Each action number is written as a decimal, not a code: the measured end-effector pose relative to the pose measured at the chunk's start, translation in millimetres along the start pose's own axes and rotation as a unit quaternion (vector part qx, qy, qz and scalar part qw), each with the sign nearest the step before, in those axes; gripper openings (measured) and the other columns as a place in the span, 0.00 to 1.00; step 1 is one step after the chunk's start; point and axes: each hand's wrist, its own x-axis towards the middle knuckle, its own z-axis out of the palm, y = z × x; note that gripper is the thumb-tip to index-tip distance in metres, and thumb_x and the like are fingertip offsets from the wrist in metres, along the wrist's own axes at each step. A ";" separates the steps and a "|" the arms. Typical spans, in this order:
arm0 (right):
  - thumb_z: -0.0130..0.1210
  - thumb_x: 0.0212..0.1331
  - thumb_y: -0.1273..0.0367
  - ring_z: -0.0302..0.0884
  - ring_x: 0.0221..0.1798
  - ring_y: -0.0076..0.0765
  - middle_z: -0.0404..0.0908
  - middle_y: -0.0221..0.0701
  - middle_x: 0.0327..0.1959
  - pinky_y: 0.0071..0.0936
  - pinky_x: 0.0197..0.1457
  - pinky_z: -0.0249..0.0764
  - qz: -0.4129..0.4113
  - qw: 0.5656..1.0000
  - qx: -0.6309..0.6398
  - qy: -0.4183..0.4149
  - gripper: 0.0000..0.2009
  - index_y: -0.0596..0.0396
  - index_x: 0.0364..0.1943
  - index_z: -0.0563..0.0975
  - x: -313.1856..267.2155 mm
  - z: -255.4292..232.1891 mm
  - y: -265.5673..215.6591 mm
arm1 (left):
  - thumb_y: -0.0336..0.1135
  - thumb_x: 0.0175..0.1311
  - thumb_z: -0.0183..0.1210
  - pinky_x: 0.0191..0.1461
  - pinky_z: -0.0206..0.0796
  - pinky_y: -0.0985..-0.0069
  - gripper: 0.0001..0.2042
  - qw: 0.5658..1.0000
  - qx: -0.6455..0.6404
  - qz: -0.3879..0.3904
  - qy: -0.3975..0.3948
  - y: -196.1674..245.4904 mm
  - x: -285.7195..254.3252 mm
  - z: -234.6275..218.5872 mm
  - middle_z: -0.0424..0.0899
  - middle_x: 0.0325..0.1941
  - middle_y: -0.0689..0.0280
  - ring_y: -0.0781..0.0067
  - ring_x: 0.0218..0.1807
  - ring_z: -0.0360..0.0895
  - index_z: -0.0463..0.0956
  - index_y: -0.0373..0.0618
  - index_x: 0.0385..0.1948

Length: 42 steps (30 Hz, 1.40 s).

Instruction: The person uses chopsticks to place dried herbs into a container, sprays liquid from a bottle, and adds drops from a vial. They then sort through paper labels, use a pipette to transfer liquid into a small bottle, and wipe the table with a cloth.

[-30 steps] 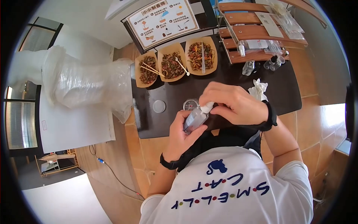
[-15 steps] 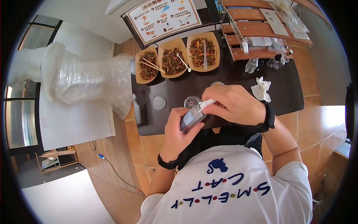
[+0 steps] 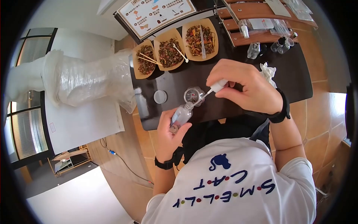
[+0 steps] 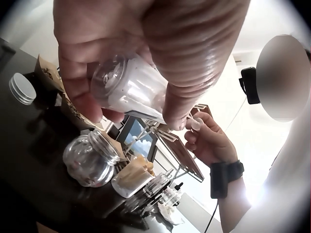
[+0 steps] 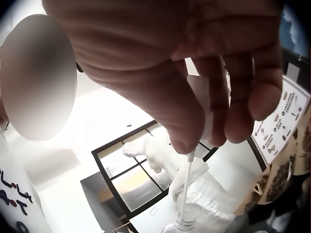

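Note:
My left hand grips a small clear plastic bottle, tilted with its open neck toward the right hand. In the left wrist view the fingers and thumb wrap round the bottle. My right hand pinches a white spray pump, drawn off the bottle. Its thin dip tube slants down to the bottle neck, the tube's end at the mouth. Just beyond the bottle stands a round clear glass jar, uncovered. A white round lid lies left of the jar.
Three paper trays of dried plant mix line the table's far side, with sticks, a small white spoon and a dropper on them. At the right are small bottles, crumpled tissue and a wooden rack. Plastic-wrapped bulk stands left.
My right hand has lifted the spray pump away from the bottle, up and to the right, baring its tube. The left hand has lowered the bottle slightly to the left.

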 end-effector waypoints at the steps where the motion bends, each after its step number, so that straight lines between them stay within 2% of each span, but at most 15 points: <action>1: 0.64 0.51 0.82 0.80 0.37 0.41 0.81 0.35 0.39 0.30 0.38 0.75 0.013 1.000 -0.005 -0.001 0.13 0.59 0.42 0.79 -2.1 -4.1 -1.4 | 0.34 0.56 0.74 0.50 0.70 0.73 0.24 1.000 0.000 -0.007 0.008 -2.2 -1.5 -1.1 0.78 0.48 0.61 0.68 0.46 0.76 0.76 0.38 0.52; 3: 0.64 0.51 0.81 0.80 0.37 0.39 0.81 0.34 0.39 0.28 0.38 0.75 0.009 1.000 -0.013 0.015 0.13 0.58 0.42 0.80 -8.1 -6.7 4.0 | 0.35 0.57 0.74 0.50 0.70 0.74 0.25 1.000 0.001 -0.015 0.017 -4.7 -3.5 0.2 0.78 0.48 0.61 0.69 0.46 0.76 0.75 0.38 0.54; 5: 0.64 0.52 0.81 0.80 0.37 0.36 0.81 0.33 0.39 0.26 0.37 0.74 0.004 0.999 -0.020 0.031 0.13 0.58 0.43 0.80 -13.5 -9.8 7.2 | 0.36 0.56 0.76 0.50 0.70 0.74 0.27 0.995 -0.052 -0.056 0.064 -6.1 -5.2 4.0 0.77 0.48 0.63 0.71 0.47 0.76 0.73 0.38 0.54; 7: 0.64 0.54 0.80 0.79 0.37 0.30 0.82 0.30 0.40 0.22 0.37 0.73 0.056 0.997 -0.015 0.050 0.13 0.56 0.44 0.81 -18.9 -13.2 6.8 | 0.37 0.55 0.76 0.50 0.70 0.74 0.28 0.994 -0.047 -0.075 0.067 -17.1 -8.2 2.7 0.77 0.48 0.63 0.71 0.46 0.76 0.72 0.38 0.53; 9: 0.64 0.55 0.80 0.79 0.37 0.27 0.82 0.28 0.39 0.22 0.37 0.72 0.060 0.996 -0.021 0.056 0.12 0.56 0.44 0.81 -22.2 -18.1 7.3 | 0.37 0.54 0.77 0.50 0.71 0.74 0.28 0.992 -0.043 -0.093 0.070 -24.5 -10.7 -0.1 0.77 0.47 0.63 0.72 0.45 0.75 0.71 0.39 0.52; 11: 0.64 0.56 0.79 0.78 0.36 0.25 0.82 0.26 0.39 0.21 0.38 0.71 0.069 0.995 -0.030 0.071 0.12 0.55 0.44 0.82 -25.6 -20.9 8.0 | 0.29 0.55 0.76 0.51 0.68 0.78 0.27 0.993 -0.003 -0.103 0.050 -25.5 -9.8 -3.1 0.76 0.51 0.63 0.75 0.48 0.75 0.67 0.40 0.53; 12: 0.64 0.56 0.79 0.78 0.36 0.25 0.82 0.26 0.39 0.21 0.38 0.71 0.070 0.994 -0.029 0.073 0.12 0.55 0.44 0.82 -27.3 -22.6 7.9 | 0.29 0.55 0.76 0.51 0.68 0.78 0.27 0.994 -0.002 -0.103 0.048 -25.3 -9.2 -4.5 0.76 0.51 0.63 0.75 0.48 0.75 0.67 0.40 0.53; 14: 0.64 0.56 0.79 0.77 0.36 0.24 0.82 0.27 0.39 0.21 0.38 0.71 0.063 0.994 -0.047 0.077 0.12 0.55 0.44 0.82 -30.3 -26.2 8.3 | 0.30 0.54 0.76 0.49 0.69 0.78 0.28 0.992 0.063 -0.094 0.053 -23.4 -7.4 -6.1 0.76 0.48 0.65 0.76 0.46 0.74 0.68 0.39 0.53; 20: 0.65 0.57 0.78 0.75 0.35 0.23 0.81 0.26 0.39 0.20 0.37 0.70 0.062 0.992 -0.057 0.094 0.11 0.55 0.44 0.82 -36.5 -27.3 13.9 | 0.31 0.51 0.78 0.46 0.69 0.77 0.26 0.984 0.149 -0.074 0.072 -11.9 -0.4 -6.6 0.79 0.43 0.66 0.76 0.43 0.76 0.73 0.41 0.49; 27: 0.65 0.57 0.77 0.74 0.35 0.22 0.81 0.26 0.39 0.20 0.37 0.70 0.076 0.992 -0.050 0.087 0.11 0.55 0.45 0.81 -40.1 -28.6 16.4 | 0.30 0.51 0.78 0.43 0.71 0.74 0.23 0.977 0.195 -0.021 0.086 -3.7 6.7 -6.4 0.81 0.44 0.64 0.71 0.44 0.78 0.76 0.41 0.47; 32: 0.65 0.57 0.77 0.74 0.35 0.23 0.81 0.26 0.39 0.20 0.37 0.70 0.077 0.992 -0.048 0.086 0.12 0.56 0.45 0.81 -40.9 -29.2 18.4 | 0.30 0.48 0.78 0.43 0.71 0.71 0.24 0.971 0.222 0.017 0.090 3.1 10.0 -5.5 0.79 0.49 0.61 0.64 0.47 0.77 0.79 0.44 0.49; 42: 0.65 0.57 0.77 0.75 0.35 0.23 0.82 0.26 0.39 0.20 0.37 0.71 0.081 0.992 -0.046 0.082 0.12 0.56 0.45 0.81 -42.1 -30.3 19.3 | 0.29 0.47 0.78 0.44 0.70 0.68 0.24 0.964 0.254 0.030 0.078 6.2 15.6 -6.2 0.78 0.50 0.60 0.61 0.48 0.77 0.80 0.45 0.49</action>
